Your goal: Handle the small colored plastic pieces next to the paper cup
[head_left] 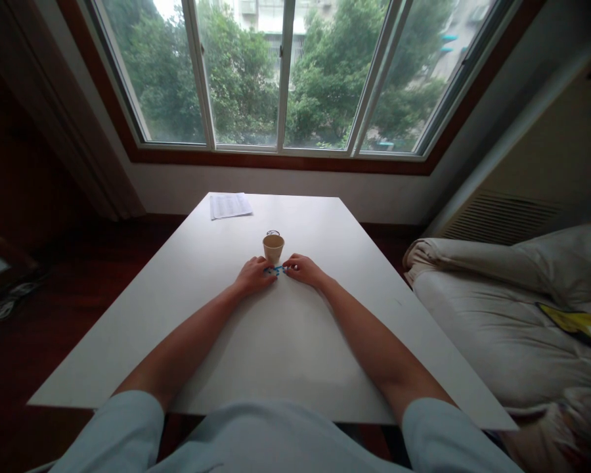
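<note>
Several small blue pieces [278, 269] lie close together on the white table, between my two hands. They are too small to tell their kind. My left hand [256, 274] rests on the table at their left, thumb and fingers apart and curved about the nearest pieces. From the right, my right hand [303, 269] reaches in with thumb and fingertips pressed together at the edge of the pieces; what they pinch is hidden. Just beyond the pieces a brown paper cup [274, 249] stands upright, and its bottom inside cannot be seen.
Behind the cup lies a thin dark ring-shaped item [273, 232]. Printed paper sheets [230, 205] lie at the far left of the white table [295, 368]. A beige sofa [467, 315] stands along the right side, and a window [285, 79] is beyond the table.
</note>
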The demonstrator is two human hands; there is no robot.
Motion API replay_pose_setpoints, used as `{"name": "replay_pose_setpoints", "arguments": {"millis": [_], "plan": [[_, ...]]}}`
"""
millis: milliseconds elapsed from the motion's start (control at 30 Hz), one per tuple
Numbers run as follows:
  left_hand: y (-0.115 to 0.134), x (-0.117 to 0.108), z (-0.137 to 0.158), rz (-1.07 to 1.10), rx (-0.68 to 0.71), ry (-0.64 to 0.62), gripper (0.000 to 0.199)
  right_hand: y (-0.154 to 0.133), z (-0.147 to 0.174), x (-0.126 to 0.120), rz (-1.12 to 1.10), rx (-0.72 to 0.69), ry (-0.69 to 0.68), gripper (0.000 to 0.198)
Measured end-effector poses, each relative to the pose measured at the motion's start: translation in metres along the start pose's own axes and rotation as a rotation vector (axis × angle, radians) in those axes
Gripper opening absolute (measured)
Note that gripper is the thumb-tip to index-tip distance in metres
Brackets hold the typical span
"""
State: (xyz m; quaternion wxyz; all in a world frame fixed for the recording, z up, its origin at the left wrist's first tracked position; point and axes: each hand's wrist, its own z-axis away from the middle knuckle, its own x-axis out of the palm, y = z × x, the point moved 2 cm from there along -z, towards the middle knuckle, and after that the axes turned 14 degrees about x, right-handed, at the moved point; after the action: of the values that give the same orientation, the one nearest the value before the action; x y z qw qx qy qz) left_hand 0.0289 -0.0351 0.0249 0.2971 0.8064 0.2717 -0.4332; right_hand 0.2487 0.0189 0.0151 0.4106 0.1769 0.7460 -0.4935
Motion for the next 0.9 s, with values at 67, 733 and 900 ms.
{"name": "replay_pose_setpoints", "arguments": {"millis": [67,733,900], "plan": [[0.002,-0.002,0.000,-0.022,0.009,-0.018,0.036,-0.003,0.001,0.003,-0.004,-0.023,-0.002,0.022],[-0.015,0.001,0.002,-0.016,-0.018,0.017,0.023,-0.007,0.000,0.008,0.142,-0.016,0.131,0.027],[-0.027,-0.007,0.004,-0.013,-0.133,0.009,0.022,-0.004,0.002,0.000,0.187,0.061,0.149,0.020]]}}
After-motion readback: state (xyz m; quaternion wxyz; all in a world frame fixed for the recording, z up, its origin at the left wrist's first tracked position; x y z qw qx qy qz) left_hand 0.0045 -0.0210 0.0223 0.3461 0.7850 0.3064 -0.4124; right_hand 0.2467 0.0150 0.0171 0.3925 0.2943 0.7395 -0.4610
